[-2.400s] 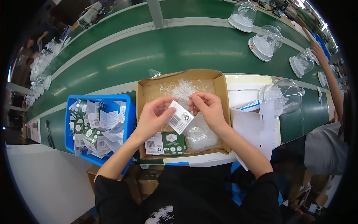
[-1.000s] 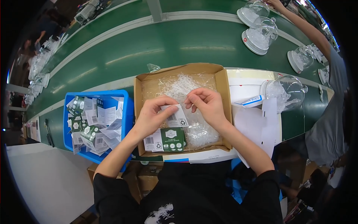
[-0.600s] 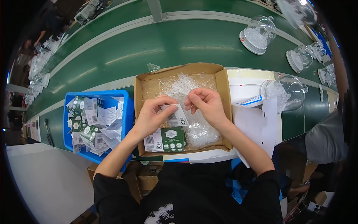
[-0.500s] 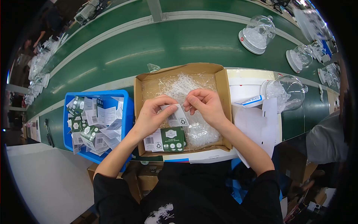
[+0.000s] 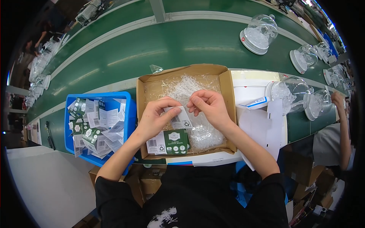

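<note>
My left hand (image 5: 156,116) holds a small white paper tag (image 5: 181,118) over an open cardboard box (image 5: 148,84). My right hand (image 5: 208,106) pinches at the tag's upper edge, fingers close together, apparently on a thin clear plastic fastener; I cannot see it clearly. The box holds a heap of clear plastic fasteners (image 5: 192,86) and a green and white tag (image 5: 169,141) lying flat at its near side.
A blue bin (image 5: 75,102) full of green and white tags sits left of the box. Glass domes on white bases (image 5: 258,33) ride the green conveyor belt (image 5: 125,49). A tipped dome (image 5: 289,93) and white paper lie right. Another person's arm (image 5: 342,125) is at far right.
The tag was held up facing me between both hands; now it is lower over the box, both hands close together at its top edge. Domes on the belt shifted.
</note>
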Tool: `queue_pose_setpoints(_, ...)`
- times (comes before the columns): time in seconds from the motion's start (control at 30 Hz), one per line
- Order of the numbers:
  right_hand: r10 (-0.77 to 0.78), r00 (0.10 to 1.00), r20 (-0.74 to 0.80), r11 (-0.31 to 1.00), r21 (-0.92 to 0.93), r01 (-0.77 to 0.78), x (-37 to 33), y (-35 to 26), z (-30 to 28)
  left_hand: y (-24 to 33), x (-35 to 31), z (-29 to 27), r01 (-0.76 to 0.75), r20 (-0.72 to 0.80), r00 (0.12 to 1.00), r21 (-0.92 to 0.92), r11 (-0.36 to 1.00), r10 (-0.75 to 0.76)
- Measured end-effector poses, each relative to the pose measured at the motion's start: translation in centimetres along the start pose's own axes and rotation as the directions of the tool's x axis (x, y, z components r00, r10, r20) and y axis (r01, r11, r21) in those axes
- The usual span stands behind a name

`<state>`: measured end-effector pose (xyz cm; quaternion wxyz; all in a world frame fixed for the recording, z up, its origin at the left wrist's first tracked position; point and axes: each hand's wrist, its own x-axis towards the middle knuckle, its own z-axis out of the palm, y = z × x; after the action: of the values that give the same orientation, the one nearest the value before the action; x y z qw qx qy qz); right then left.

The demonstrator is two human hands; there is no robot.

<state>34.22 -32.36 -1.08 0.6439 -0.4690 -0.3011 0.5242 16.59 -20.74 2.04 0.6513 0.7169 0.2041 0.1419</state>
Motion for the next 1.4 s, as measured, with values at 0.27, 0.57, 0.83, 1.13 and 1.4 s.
queue_pose_setpoints(0.27,0.029,0.998,0.06,0.999,-0.03,-0.028,-0.2,0.4,0.3,0.1,-0.3,0.2,-0.004,-0.03,1.0,0.045,0.999,0.005)
queue_pose_setpoints(0.57,-0.035,0.992,0.122,0.979,-0.196,0.058,-1.3,1.0,0.7,0.0,-0.8,0.5,0.025,0.012,1.0,0.036,0.999,-0.025)
queue_pose_setpoints(0.83,-0.019,0.991,0.129,0.989,-0.142,0.037,-1.0,0.7,0.8,0.1,-0.7,0.9,-0.025,-0.069,0.997,-0.001,1.0,0.025)
queue_pose_setpoints(1.13,-0.029,0.993,0.115,0.985,-0.165,0.048,-0.8,1.1,0.5,0.9,-0.7,1.8,-0.212,-0.114,0.954,0.4,0.892,0.278)
queue_pose_setpoints(1.4,-0.081,0.986,0.142,0.982,-0.157,0.104,-0.8,1.6,0.5,1.7,-0.6,1.5,-0.3,-0.029,0.928,0.531,0.793,0.371)
